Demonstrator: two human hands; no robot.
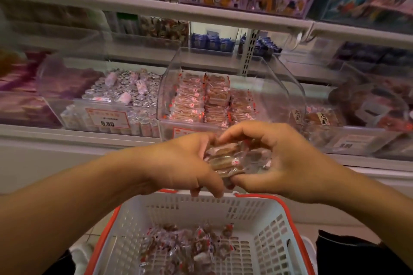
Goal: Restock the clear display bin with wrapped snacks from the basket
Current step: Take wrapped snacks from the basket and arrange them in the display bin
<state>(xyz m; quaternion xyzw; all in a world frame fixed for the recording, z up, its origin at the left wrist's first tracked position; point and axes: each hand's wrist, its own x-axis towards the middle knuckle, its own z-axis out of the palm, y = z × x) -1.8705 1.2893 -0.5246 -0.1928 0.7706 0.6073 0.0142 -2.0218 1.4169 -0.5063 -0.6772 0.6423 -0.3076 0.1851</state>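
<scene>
Above the basket (pixel 201 219), both hands, left (pixel 183 163) and right (pixel 279 158), grip a snack stack (pixel 225 158), its long axis left-right, bin (pixel 223 96) just beyond.

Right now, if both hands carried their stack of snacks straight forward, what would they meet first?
Probably the front wall of the clear display bin, just beyond the left hand and right hand holding the stack of wrapped snacks. Depth is unclear.

Basket (pixel 202 212) nearest, snacks (pixel 185 250) in it; display bin (pixel 225 96) behind on shelf (pixel 78 138); both hands' stack (pixel 228 158) btwn them.
</scene>
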